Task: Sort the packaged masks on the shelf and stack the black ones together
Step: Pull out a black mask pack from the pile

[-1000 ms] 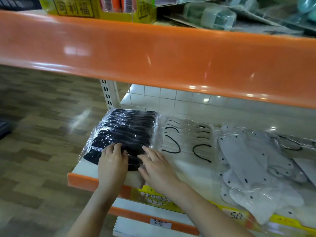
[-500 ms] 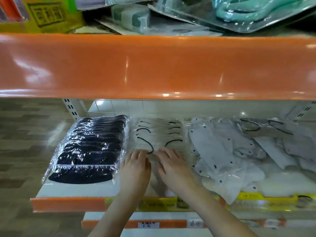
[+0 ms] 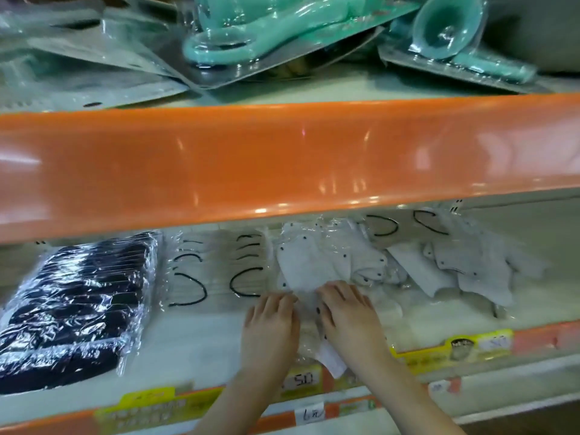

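Observation:
A row of black masks in clear wrap [image 3: 78, 309] lies at the left end of the lower shelf [image 3: 194, 346]. To its right sits a row of white masks with black ear loops [image 3: 216, 277], then a loose pile of white packaged masks [image 3: 439, 265]. My left hand [image 3: 271, 328] and my right hand [image 3: 348, 315] rest side by side, palms down, on a white packaged mask [image 3: 301, 271] at the pile's left edge. The fingers look nearly straight. A white corner of that pack sticks out under my right wrist.
The orange front rail of the upper shelf [image 3: 282, 158] hangs low over the masks and hides their far ends. Teal plastic items in blister packs [image 3: 251, 42] lie above it. Yellow price labels [image 3: 455, 350] run along the lower shelf's front edge.
Both hands have moved right, from the black masks, across the row with black ear loops, onto the white pile. The view has shifted right and upward.

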`<state>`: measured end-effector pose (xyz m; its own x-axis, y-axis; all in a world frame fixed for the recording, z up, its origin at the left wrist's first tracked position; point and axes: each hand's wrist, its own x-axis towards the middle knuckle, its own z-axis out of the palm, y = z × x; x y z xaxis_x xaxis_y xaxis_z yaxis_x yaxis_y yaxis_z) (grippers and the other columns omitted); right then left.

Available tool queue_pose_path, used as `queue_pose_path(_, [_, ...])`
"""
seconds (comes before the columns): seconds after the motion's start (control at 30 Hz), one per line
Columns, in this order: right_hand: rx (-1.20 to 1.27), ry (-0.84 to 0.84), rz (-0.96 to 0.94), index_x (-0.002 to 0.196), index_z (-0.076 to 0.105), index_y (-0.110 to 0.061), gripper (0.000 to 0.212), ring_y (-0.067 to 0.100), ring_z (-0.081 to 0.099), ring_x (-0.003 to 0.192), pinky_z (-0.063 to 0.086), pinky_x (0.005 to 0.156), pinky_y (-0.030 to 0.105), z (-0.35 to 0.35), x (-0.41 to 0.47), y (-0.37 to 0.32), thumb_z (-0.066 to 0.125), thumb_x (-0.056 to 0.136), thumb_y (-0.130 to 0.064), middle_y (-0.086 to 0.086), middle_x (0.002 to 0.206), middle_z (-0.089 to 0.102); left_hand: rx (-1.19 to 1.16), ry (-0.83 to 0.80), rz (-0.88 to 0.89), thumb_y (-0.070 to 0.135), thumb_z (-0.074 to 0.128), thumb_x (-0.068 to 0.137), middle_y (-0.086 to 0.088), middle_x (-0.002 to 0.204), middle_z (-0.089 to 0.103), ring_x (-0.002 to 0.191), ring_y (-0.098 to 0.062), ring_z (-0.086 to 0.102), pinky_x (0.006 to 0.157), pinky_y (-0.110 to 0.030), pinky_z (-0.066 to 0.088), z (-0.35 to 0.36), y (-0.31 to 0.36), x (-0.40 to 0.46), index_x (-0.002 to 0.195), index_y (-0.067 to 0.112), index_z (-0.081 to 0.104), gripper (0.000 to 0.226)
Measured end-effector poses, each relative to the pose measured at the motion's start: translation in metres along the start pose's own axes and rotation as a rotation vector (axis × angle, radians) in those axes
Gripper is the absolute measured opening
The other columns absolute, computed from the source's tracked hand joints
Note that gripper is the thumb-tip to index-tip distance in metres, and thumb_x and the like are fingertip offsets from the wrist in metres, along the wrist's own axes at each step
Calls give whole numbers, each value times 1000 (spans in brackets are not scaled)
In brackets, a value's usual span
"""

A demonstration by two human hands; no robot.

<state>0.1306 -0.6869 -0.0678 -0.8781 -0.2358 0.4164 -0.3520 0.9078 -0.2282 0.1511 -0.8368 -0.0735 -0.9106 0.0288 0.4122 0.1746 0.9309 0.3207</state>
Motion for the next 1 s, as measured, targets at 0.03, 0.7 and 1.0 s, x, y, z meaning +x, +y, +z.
queue_pose_path(0.03, [-5,14,7,86,63,-20,24,20,60,75,47,59,32,-3,-2,9,41,80,-28,-4,91,59,-12,4,8,22,43,74,1,87,69,81,-22,66,61,-31,51,4,6,1,82,17,69,28])
queue_pose_path(0.7, [158,93,235,84,64,-15,5,30,64,69,47,49,32,-48,-10,176,64,84,-20,3,90,61,16,-33,10,25,49,80,-7,100,65,99,-31,61,75,-42,51,55,102,24,98,10,63,28])
queue_pose_path(1.0, [216,84,152,88,64,-17,8,23,61,59,41,42,30,-58,-16,211,58,86,-22,-2,82,61,-21,-11,30,24,42,76,-3,95,65,88,-27,63,70,-37,52,75,152,43,97,13,65,33])
